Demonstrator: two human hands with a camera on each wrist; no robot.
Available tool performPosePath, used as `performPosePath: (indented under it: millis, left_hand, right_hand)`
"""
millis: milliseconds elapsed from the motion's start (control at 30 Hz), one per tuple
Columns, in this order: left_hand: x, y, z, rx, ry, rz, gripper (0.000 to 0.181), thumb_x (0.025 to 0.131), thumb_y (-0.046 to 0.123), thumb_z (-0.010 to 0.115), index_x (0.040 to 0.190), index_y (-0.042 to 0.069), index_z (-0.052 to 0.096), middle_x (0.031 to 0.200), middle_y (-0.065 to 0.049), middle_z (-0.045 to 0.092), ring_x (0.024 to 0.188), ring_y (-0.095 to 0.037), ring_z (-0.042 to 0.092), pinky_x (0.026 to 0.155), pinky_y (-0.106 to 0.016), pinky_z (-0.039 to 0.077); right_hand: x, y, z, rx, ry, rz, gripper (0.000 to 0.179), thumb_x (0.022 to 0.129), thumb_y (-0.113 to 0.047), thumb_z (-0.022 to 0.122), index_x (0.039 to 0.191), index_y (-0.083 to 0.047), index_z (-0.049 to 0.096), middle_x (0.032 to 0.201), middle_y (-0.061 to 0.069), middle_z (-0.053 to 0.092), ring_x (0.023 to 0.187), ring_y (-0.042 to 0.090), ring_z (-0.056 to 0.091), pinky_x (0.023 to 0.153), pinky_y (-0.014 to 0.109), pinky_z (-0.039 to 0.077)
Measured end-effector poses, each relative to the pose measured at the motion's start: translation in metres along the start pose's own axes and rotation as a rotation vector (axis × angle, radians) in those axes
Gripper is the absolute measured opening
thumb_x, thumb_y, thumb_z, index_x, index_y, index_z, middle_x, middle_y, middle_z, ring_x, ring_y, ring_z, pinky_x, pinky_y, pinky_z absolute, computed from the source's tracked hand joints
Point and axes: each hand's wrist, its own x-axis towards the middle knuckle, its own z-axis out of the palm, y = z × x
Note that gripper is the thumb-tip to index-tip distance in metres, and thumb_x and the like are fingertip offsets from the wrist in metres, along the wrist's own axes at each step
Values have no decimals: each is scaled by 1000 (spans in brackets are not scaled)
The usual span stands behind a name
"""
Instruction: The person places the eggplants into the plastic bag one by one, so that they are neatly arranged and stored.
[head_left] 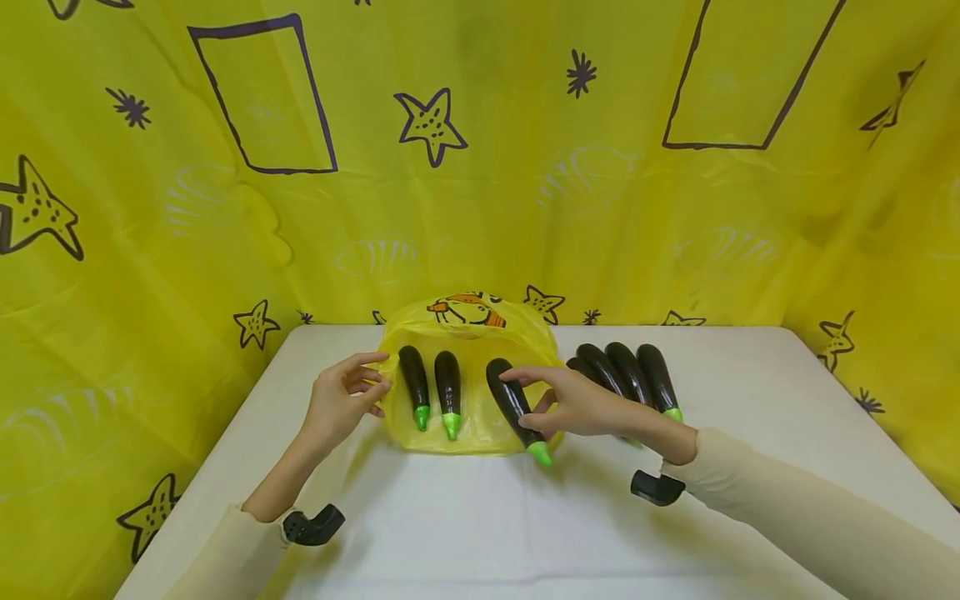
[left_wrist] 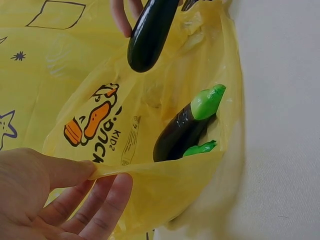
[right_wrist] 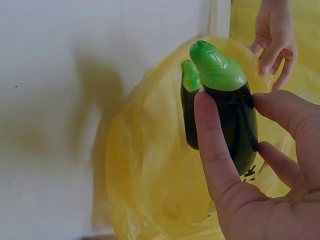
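A yellow plastic bag [head_left: 472, 440] lies with its mouth spread wide on the white table. My left hand [head_left: 337, 404] pinches the left edge of the mouth between thumb and fingers; the left wrist view shows that pinched rim [left_wrist: 110, 171]. Two dark eggplants with green stem ends, one on the left [head_left: 414, 379] and another beside it [head_left: 447, 383], lie inside the bag. Over the right part of the mouth, my right hand [head_left: 581, 402] grips a third eggplant [head_left: 510, 400] by its sides, green end toward me. In the right wrist view, this eggplant [right_wrist: 230, 120] partly covers one behind it.
Several more eggplants [head_left: 656, 379] lie side by side on the table [head_left: 757, 400] to the right of the bag, partly behind my right wrist. A yellow patterned curtain [head_left: 495, 208] hangs behind the table and along both sides.
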Motion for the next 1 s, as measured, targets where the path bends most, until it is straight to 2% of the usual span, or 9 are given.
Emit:
performPosePath:
  millis: [100,367,633,733,833,1000]
  left_hand:
    - [0,0,0,-4,-3,-2,42,91,-6,73,132,1,65,96,-20,71,73,-21,71,63,-53,64]
    - [1,0,0,-11,-5,3,42,91,-6,73,132,1,65,96,-20,71,73,-21,71,64,-54,63]
    - [3,0,0,-11,-7,14,42,91,-6,73,132,-2,65,96,-21,70,73,-20,72,62,-52,64]
    - [3,0,0,-17,-6,10,42,91,-6,74,132,-1,65,95,-21,69,73,-19,72,62,-53,64]
    - [3,1,0,-25,-5,3,42,91,-6,74,132,1,65,95,-20,69,73,-18,71,63,-54,64]
    - [3,1,0,-18,-4,6,42,91,-7,73,132,0,65,95,-20,70,73,-19,72,63,-54,64]
  right_hand:
    - [6,2,4,28,1,8,64,94,-7,74,152,-11,48,147,29,44,76,18,74,68,40,65]
    - [26,9,12,9,24,31,64,95,-8,74,153,-12,47,148,28,44,69,17,73,69,30,63]
    - [43,8,16,9,52,21,65,96,-7,71,155,-8,43,151,31,40,70,26,73,71,42,65]
    - [49,9,17,6,71,35,65,96,-7,72,154,-9,44,150,31,41,70,29,74,70,39,65]
    - [55,12,19,11,88,56,65,95,-8,73,154,-10,44,150,30,42,70,26,74,70,33,64]
    - [64,16,23,18,106,64,66,95,-8,73,154,-9,44,149,30,42,68,26,74,69,34,64]
